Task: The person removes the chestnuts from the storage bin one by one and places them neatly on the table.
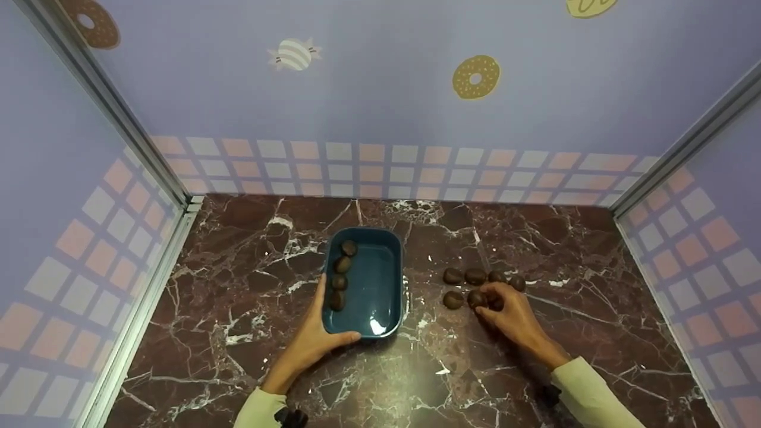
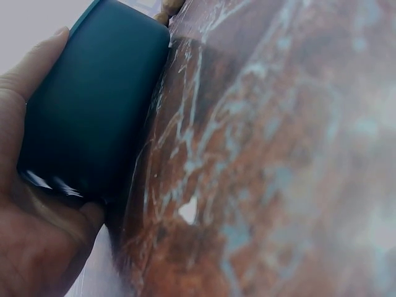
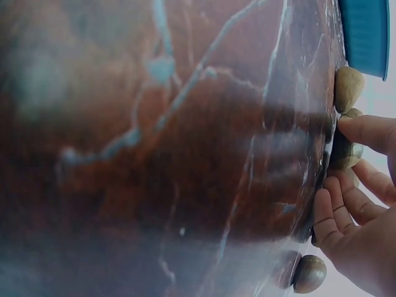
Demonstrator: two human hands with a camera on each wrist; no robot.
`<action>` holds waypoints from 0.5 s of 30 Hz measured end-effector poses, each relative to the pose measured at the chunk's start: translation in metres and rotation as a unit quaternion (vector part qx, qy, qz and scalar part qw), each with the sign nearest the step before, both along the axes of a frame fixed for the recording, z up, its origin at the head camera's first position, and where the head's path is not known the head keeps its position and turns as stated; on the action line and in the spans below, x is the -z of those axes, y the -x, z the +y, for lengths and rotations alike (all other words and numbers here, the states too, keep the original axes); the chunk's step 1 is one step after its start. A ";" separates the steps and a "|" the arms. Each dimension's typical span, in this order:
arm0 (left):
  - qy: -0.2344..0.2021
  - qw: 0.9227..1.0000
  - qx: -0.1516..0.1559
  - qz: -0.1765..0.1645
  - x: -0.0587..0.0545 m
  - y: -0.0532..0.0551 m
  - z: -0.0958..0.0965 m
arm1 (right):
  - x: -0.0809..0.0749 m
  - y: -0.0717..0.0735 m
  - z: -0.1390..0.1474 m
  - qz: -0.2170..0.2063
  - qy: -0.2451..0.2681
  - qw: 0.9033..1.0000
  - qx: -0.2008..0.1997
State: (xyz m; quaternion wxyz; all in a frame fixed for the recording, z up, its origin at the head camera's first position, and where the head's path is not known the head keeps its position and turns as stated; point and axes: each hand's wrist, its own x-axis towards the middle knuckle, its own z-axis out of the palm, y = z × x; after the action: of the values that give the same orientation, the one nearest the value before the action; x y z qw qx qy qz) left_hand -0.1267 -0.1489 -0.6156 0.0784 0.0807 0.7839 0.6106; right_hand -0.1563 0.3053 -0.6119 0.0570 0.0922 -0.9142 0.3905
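Observation:
A dark blue rectangular dish [image 1: 376, 273] stands left of the table's middle, with a column of brown chestnuts [image 1: 340, 282] along its left wall. My left hand [image 1: 312, 336] grips the dish at its near left corner, thumb along the near end and fingers at the left side. To the right, my right hand [image 1: 514, 315] pinches a chestnut [image 1: 476, 297] between thumb and fingers, at or just above the table. Another chestnut [image 1: 453, 299] lies left of it, and a back row of chestnuts [image 1: 475, 276] lies behind. The right hand hides part of the front row.
The brown marbled tabletop [image 1: 238, 279] has white veins and glossy reflections. A lilac wall [image 1: 380, 107] with pink and white squares closes the back, and side panels [image 1: 71, 249] border the table left and right.

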 end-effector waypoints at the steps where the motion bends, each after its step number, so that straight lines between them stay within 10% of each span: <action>1: 0.000 1.000 0.000 0.000 0.000 0.000 0.000 | 0.001 0.000 0.000 0.004 -0.001 1.000 -0.001; 15: -0.026 1.000 0.012 0.000 0.001 0.001 0.001 | 0.004 0.000 -0.001 0.028 0.000 1.000 -0.006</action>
State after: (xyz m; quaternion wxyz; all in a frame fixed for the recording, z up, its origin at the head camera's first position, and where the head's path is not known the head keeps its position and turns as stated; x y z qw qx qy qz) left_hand -0.1280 -0.1481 -0.6164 0.0837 0.0919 0.7664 0.6302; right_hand -0.1560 0.3044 -0.6157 0.0800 0.1083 -0.9116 0.3885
